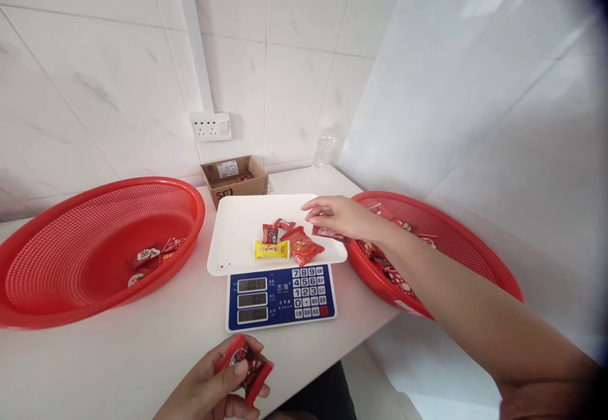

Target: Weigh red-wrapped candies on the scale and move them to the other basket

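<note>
My left hand (216, 379) is in front of the scale at the bottom, its fingers closed round small red snack packets (244, 363); it looks like more than one. Over the right side of the white scale tray (237, 217) is my right hand (337, 214), thumb and forefinger pointing left. A red packet (327, 233) shows under its palm and seems held by the lower fingers, which are partly hidden. On the tray lie a yellow-wrapped snack (272, 250), a larger red packet (304, 247) and small red packets (270, 234). The scale's blue panel (282, 296) faces me.
A red mesh basket (109, 192) with a few packets stands at left. Another red basket (475, 249) with many packets sits at right, under my forearm. Behind the tray are a cardboard box (242, 187) and a clear plastic bottle (324, 149). A socket (211, 127) is on the wall.
</note>
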`<state>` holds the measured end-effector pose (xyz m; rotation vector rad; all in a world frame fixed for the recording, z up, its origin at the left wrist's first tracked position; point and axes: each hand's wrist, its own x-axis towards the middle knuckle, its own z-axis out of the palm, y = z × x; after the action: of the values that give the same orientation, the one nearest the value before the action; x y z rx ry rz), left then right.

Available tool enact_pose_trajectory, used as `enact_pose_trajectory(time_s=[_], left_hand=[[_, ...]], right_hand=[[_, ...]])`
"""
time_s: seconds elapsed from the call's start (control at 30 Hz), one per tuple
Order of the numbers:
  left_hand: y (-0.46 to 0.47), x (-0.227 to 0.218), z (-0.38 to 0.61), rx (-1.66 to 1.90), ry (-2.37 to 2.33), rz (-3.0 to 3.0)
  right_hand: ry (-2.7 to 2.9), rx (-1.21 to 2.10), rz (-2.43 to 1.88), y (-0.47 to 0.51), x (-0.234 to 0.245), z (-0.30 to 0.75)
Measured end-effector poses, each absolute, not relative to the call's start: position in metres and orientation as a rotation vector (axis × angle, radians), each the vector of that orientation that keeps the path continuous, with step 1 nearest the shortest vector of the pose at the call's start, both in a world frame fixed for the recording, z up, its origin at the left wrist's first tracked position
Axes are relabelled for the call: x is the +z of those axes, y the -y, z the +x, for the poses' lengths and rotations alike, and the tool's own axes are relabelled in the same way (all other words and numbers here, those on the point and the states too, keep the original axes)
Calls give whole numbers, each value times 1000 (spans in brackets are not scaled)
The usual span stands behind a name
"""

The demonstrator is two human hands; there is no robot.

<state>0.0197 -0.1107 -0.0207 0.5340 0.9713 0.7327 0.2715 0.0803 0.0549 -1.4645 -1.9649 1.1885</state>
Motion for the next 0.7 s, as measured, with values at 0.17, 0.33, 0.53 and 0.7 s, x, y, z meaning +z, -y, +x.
enact_pose_trajectory(time_s=[0.17, 0.33, 0.53, 0.7], left_hand=[[110, -25, 21, 727, -963, 577], [109, -31, 22, 690, -953, 576], [107, -33, 26, 642, -928, 660], [107, -35, 30, 616, -923, 678]], right_hand=[[1668, 1115, -1552, -27, 68, 319], [1224, 1012, -1621, 3, 40, 369], [678, 886, -1561, 14, 4, 420], [726, 880, -1534, 22, -3, 435]])
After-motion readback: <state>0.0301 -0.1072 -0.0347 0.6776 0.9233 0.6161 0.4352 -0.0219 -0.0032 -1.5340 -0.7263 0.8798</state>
